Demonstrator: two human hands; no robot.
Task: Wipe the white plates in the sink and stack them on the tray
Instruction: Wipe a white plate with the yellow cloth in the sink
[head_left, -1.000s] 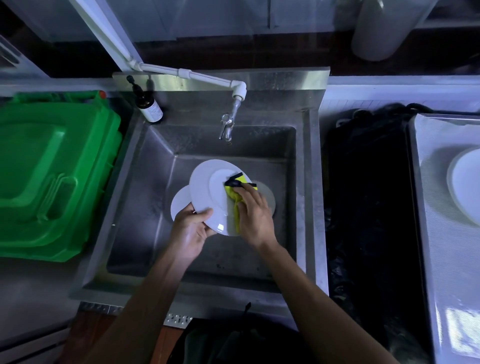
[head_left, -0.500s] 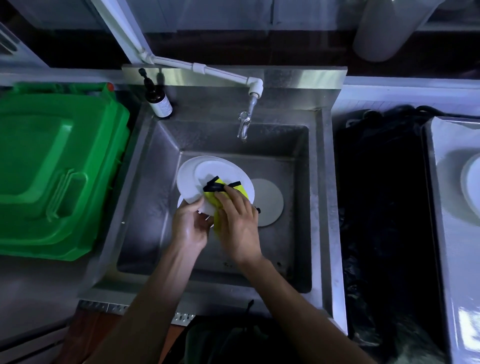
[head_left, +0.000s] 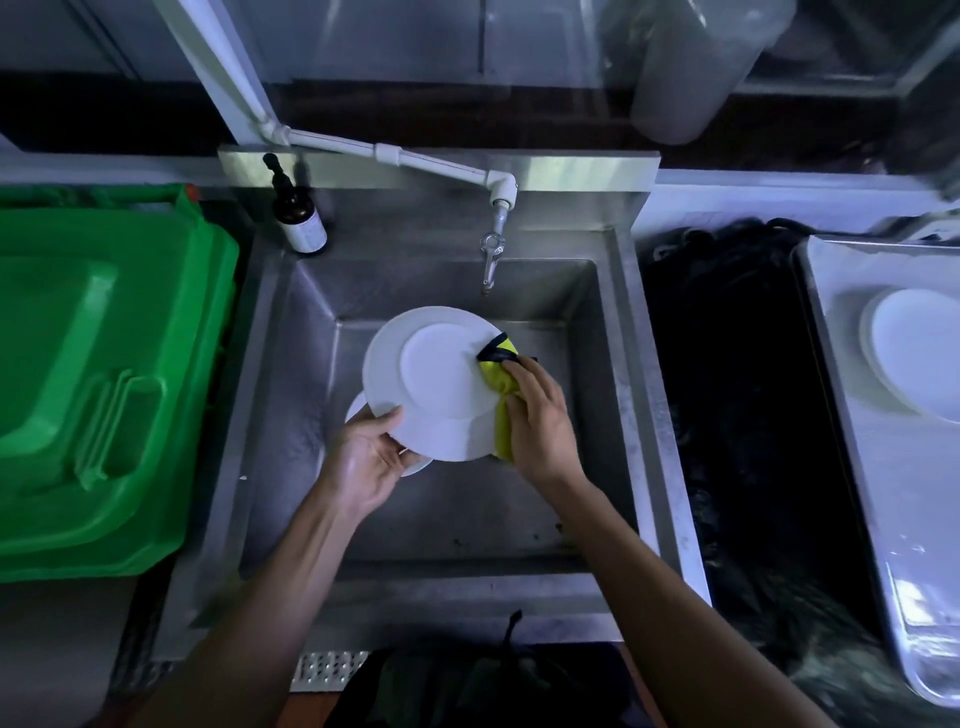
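far left of the frame: green bin lid, flat, filling the left edge from upper left down past the middle. just right of its top corner, on the back ledge of the sink: dark pump bottle with a pale label, upright. from the upper left, slanting down to centre top: white pipe ending in a metal tap that hangs over the back of the steel sink.

centre of the frame, over the basin: white plate, tilted, face toward the camera. at its lower left rim: left hand, thumb over the front edge and fingers curled behind, gripping the plate. under that hand and plate, only a sliver visible at the lower left: second white plate, down in the basin. at the held plate's right rim: yellow cloth with a dark trim at its upper corner, pressed against the plate. on top of it: right hand, fingers bent around the cloth and holding it to the rim.

right of the sink: dark mass of black bags, detail hard to make out. far right edge: steel tray, running top to bottom, with one white plate on the tray lying flat in its upper part, partly cut off by the frame edge.
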